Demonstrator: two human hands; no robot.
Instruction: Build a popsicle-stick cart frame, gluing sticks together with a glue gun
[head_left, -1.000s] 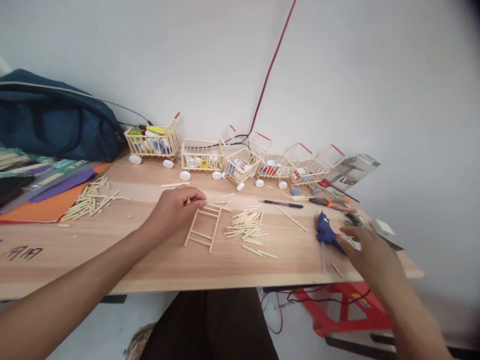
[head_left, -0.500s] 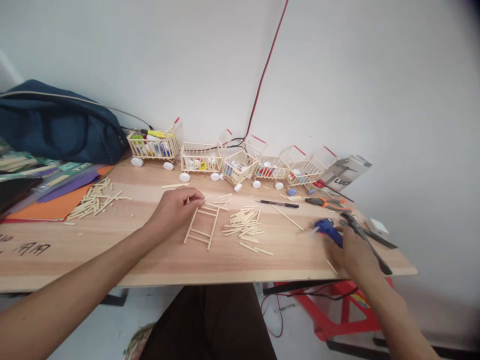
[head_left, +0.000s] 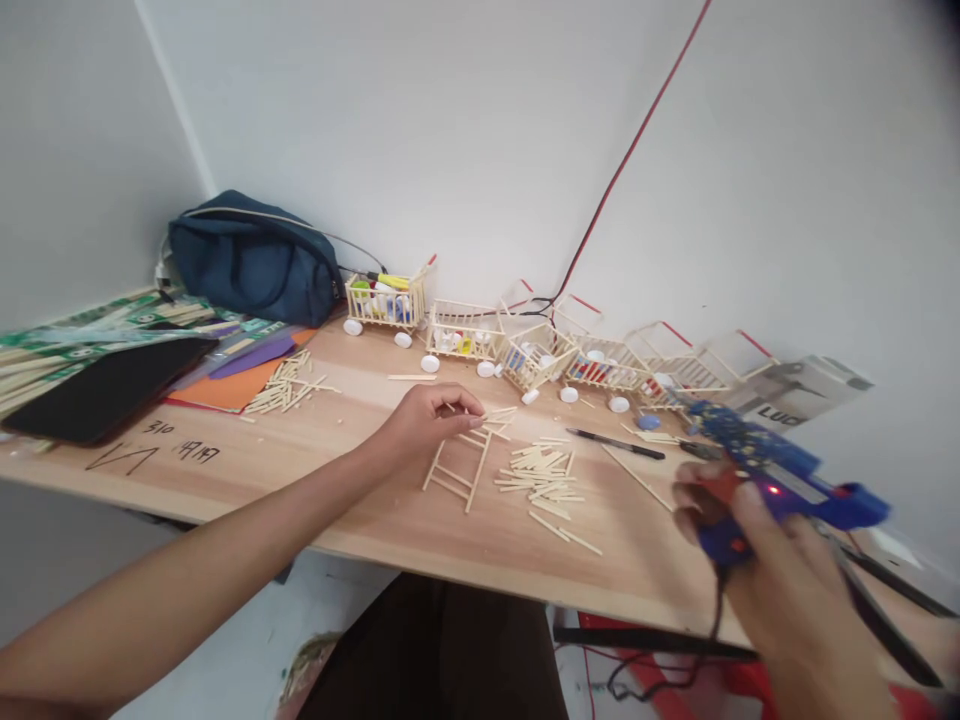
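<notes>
My right hand (head_left: 780, 580) is wrapped round a blue hot glue gun (head_left: 802, 490), raised above the right side of the table; a small red light glows on its body, and the gun is smeared by motion. My left hand (head_left: 431, 420) is closed in a pinch at the upper end of a ladder-shaped frame of thin wooden sticks (head_left: 459, 470), which lies flat on the table. Its fingers hide that corner. Short loose sticks (head_left: 499, 420) lie just past the fingertips, and a pile of cut sticks (head_left: 540, 475) is to the right of the frame.
Several small stick carts (head_left: 461, 330) with bottle-cap wheels line the wall. A pen (head_left: 619, 443) lies in front of them. At left are a blue bag (head_left: 255, 260), a black tablet-like slab (head_left: 105, 390), orange paper (head_left: 232, 385) and another stick pile (head_left: 289, 385). A box (head_left: 806, 390) stands right.
My right hand has lifted the glue gun off the right side of the table and brought it higher. My left hand stays at the frame's end. The camera view has turned left.
</notes>
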